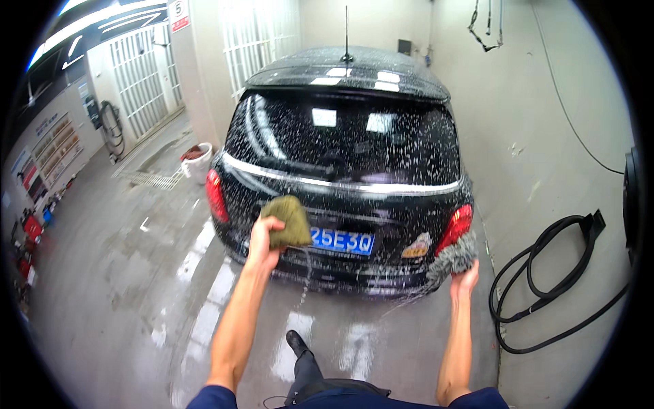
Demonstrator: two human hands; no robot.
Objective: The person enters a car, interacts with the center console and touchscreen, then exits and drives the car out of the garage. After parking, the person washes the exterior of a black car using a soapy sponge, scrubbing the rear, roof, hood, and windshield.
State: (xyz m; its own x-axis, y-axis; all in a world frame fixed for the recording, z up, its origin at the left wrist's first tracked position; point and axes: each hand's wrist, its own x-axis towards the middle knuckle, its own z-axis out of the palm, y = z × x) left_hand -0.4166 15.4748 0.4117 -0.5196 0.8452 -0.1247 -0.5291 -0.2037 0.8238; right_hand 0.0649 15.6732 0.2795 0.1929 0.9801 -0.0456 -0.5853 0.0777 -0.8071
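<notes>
Nearest the lens, at six o'clock, a dark trouser leg and black shoe (296, 341) stand on the wet floor (122, 273), between two bare forearms rising from blue sleeves. At nine o'clock a white bucket (197, 163) sits by the wall, left of the car. At about eleven o'clock from the shoe, the left hand (262, 238) has its grip clamped on an olive-green sponge (287, 219), which sticks up and to the right of the fingers and is pressed against the soapy rear of the black car (347, 157), just left of the blue number plate (342, 240). Water runs down below it. At about one o'clock, the right hand (464, 278) is closed on a grey shaggy wash mitt (451, 256), which lies above and left of the palm, touching the bumper under the red tail light (455, 226). At three o'clock a black hose (545, 286) loops on the floor.
</notes>
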